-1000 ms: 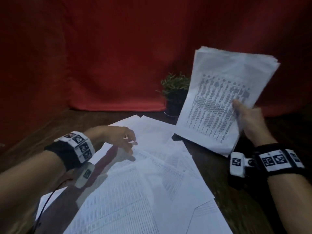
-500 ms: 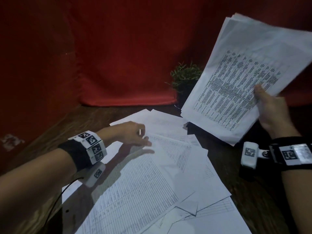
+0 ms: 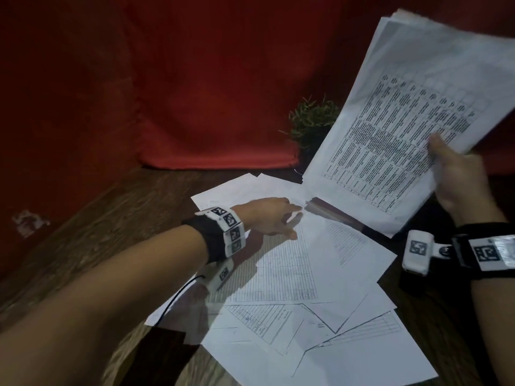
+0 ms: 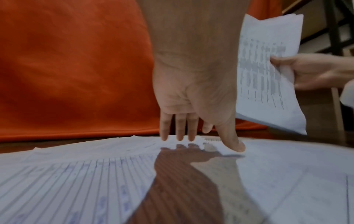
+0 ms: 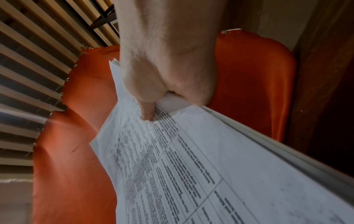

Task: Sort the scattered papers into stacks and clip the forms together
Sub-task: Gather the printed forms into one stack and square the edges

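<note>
Several white printed sheets [image 3: 301, 288] lie scattered and overlapping on the dark wooden table [image 3: 117, 218]. My left hand [image 3: 274, 215] reaches over their far part, fingers straight and pointing down; in the left wrist view the fingertips [image 4: 180, 138] touch the scattered sheets [image 4: 76, 174] and the thumb presses one. My right hand [image 3: 457, 174] holds a thick stack of printed forms [image 3: 404, 115] tilted up above the table's right side, thumb on the top page. The right wrist view shows the right hand [image 5: 164, 91] gripping the stack [image 5: 191, 166] at its edge.
A small potted plant [image 3: 312, 126] stands at the back, partly behind the held stack. Red cloth [image 3: 195, 79] hangs behind the table and down the left. Bare wood shows left of the papers and at the right under my right wrist.
My left hand has moved forward and to the right across the sheets, fingers now straight on them. My right hand has lifted the stack higher and further right.
</note>
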### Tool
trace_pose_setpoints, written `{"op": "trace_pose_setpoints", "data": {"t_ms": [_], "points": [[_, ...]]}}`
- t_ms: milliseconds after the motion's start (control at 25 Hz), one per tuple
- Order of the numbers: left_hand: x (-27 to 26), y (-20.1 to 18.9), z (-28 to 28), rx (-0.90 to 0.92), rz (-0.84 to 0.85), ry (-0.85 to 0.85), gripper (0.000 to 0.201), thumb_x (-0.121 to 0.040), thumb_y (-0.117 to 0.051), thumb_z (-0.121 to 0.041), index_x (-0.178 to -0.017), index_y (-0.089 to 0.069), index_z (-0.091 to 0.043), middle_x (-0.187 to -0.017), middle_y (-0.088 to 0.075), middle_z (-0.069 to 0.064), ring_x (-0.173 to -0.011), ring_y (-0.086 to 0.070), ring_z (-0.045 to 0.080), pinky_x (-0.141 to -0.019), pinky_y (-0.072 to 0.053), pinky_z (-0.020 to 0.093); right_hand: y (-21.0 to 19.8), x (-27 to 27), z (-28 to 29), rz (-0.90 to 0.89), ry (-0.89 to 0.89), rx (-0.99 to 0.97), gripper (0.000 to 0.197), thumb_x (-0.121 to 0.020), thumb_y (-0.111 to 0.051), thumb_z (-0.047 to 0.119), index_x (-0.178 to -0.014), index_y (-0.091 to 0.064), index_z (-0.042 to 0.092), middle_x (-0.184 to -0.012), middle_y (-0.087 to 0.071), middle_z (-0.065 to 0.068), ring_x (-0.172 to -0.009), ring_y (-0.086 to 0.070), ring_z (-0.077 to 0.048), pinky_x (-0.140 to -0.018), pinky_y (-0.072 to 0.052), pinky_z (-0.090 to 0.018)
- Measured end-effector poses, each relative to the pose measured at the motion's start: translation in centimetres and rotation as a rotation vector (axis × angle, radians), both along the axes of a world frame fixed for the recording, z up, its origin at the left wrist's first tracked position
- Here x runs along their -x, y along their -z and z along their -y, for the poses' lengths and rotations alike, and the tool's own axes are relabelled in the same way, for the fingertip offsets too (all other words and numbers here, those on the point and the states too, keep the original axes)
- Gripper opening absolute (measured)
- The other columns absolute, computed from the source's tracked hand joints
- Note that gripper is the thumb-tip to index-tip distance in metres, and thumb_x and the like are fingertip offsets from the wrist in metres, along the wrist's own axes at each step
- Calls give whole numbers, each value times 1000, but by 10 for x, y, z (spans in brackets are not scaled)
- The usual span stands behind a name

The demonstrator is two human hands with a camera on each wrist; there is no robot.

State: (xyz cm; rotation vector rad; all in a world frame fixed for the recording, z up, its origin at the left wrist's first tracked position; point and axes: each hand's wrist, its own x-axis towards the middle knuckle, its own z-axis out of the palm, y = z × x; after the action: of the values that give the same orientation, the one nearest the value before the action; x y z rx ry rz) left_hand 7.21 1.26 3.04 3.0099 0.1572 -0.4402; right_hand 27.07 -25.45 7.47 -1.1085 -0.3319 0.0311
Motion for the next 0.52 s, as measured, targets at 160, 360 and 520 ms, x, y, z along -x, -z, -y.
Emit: {"op": "trace_pose_setpoints", "data": {"t_ms": [160,360,520], "points": [[23,-33,-46,-181,-176,-315,58,-98,-66,-65,-92,-69,-8,-106,-70,14,-91,-61,28,-86,-57,38,2,-6,4,4,0,-5,44,-99,-71,24,-137,-64,3,-120,-77,0,-110,-75,-16,-84,-63,-29],[75,-19,-86,-295,-643,-508,68,-102,-57,-66,-143,-65,-12,-143,-65,3,-134,-60,31,-114,-46,38,5,-13,7,23,-22,-35,43,-100,-70,28,-135,-65,5,-112,-80,7,-109,-75,-12,-82,-62,-25],[95,3,-114,-340,-273,-525,28,-97,-68,-49,-99,-75,-21,-109,-77,2,-96,-72,21,-83,-62,25,10,-20,7,34,-72,-47,49,-79,-80,50,-118,-72,23,-117,-79,10,-112,-74,-11,-83,-62,-23]]}}
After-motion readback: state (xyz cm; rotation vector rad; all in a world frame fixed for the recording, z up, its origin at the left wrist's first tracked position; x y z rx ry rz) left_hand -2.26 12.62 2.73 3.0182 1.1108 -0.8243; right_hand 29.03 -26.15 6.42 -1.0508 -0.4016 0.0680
